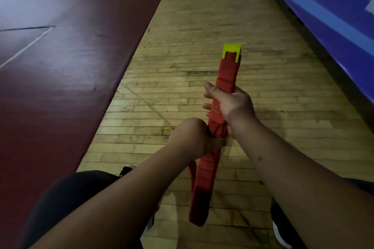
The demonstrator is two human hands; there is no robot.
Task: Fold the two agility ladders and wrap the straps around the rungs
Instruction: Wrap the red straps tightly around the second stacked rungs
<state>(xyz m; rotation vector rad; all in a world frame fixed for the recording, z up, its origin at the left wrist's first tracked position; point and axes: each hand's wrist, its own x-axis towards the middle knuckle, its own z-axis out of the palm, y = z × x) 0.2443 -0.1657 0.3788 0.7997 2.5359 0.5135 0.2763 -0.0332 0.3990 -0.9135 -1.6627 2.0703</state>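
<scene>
A folded agility ladder (224, 75) is held above the wooden floor as one long bundle of stacked rungs, wound in red strap, with a yellow rung end (232, 50) sticking out at the far tip. My right hand (228, 105) grips the bundle just above its middle, fingers curled round it. My left hand (192, 137) holds the bundle right below, at the strap. A loose red strap loop (192, 174) hangs beside the lower part. Only one ladder is in view.
A dark red mat (60, 66) covers the floor on the left. A blue padded banner (334, 6) runs along the right. My knees and a shoe (280, 234) are at the bottom edge, on the wood floor (192, 16).
</scene>
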